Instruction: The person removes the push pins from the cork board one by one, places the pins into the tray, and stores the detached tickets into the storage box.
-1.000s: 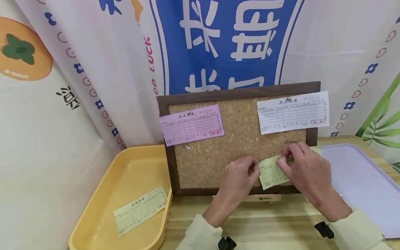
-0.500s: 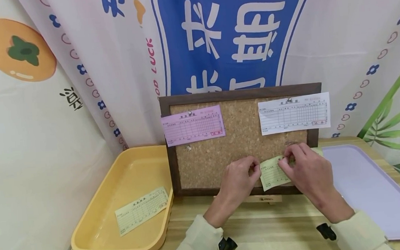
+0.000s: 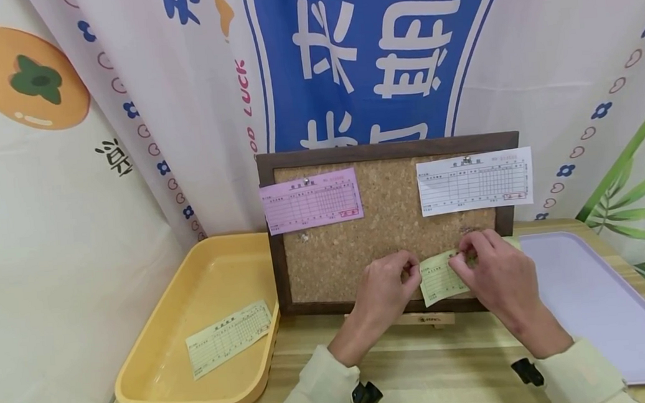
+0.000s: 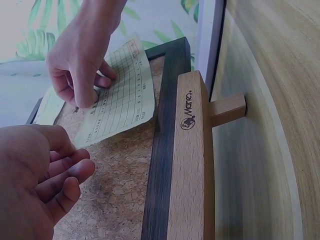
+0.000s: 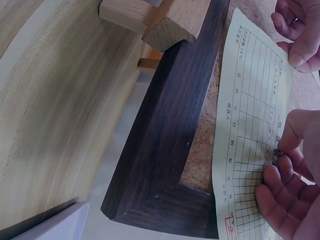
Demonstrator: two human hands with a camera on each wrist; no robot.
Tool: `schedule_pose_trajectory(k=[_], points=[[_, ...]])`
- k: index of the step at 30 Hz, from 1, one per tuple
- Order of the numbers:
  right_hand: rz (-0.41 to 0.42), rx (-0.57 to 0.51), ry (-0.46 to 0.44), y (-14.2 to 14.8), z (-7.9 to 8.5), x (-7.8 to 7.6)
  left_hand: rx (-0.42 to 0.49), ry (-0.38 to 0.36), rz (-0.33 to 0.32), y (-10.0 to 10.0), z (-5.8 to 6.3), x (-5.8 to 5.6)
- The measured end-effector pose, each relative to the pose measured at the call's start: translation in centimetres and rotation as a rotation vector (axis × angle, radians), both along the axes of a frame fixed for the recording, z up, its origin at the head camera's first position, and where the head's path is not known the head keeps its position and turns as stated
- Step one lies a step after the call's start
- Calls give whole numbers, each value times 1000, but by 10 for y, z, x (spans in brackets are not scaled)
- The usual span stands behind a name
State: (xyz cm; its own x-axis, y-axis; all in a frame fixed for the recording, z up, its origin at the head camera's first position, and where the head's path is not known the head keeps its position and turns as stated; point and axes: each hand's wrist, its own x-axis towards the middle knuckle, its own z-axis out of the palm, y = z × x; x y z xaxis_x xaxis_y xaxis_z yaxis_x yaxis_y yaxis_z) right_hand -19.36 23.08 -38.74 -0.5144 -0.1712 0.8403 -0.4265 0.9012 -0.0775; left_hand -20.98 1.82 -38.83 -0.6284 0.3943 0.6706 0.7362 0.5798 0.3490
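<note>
A yellow-green receipt slip [image 3: 440, 277] lies against the lower right of a framed cork board [image 3: 381, 235], its lower edge curling away from the cork in the left wrist view. My left hand [image 3: 386, 287] pinches the slip's upper left corner between thumb and forefinger. At the middle of its top edge, the thumb and forefinger of my right hand [image 3: 496, 270] pinch a small push pin [image 5: 280, 154], mostly hidden by the fingertips. Higher on the board, a pink slip [image 3: 312, 202] hangs at left and a white slip [image 3: 474, 184] at right, each under a pin.
Left of the board stands a yellow tray [image 3: 137, 364] with another pale green slip [image 3: 230, 339] in it. A lilac tray [image 3: 594, 307] lies to the right. A wooden stand [image 4: 192, 150] props the board on the table [image 3: 425, 381], with a printed curtain [image 3: 211, 140] behind.
</note>
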Motion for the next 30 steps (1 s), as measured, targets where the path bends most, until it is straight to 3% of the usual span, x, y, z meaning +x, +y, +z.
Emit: schedule_pose_trajectory(k=[18, 30], points=[[31, -13, -12, 0, 0, -1, -12, -1, 7, -3, 1, 1], [59, -26, -34, 9, 3, 11, 9, -4, -6, -3, 3, 3]])
